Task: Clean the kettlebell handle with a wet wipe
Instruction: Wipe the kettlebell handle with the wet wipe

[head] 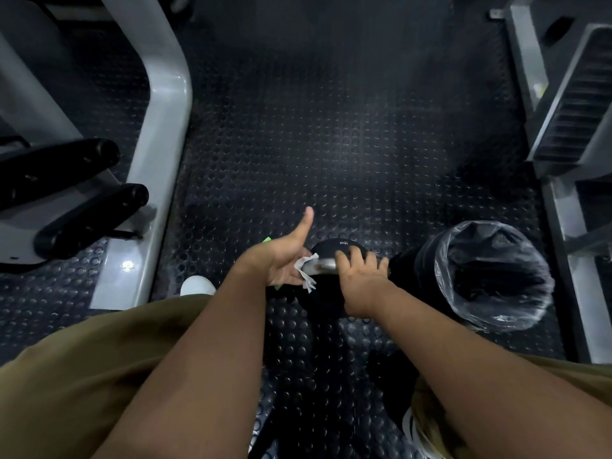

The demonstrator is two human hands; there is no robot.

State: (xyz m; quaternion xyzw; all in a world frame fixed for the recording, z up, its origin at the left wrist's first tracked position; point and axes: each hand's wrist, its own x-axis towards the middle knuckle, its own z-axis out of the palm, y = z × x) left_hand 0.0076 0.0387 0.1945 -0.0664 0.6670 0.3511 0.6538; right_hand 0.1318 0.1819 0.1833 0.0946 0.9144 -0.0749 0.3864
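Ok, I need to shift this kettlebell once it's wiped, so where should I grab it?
By the silver handle, coming from above. It sits on top of the kettlebell and runs side to side, so fingers can curl over it, as the right hand does. The left hand holds the wet wipe at its left end, so the middle is probably best.

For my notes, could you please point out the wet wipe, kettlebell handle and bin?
wet wipe [306, 262]: head view, white fold
kettlebell handle [324, 266]: head view, bare metal
bin [536, 256]: head view, lined rim
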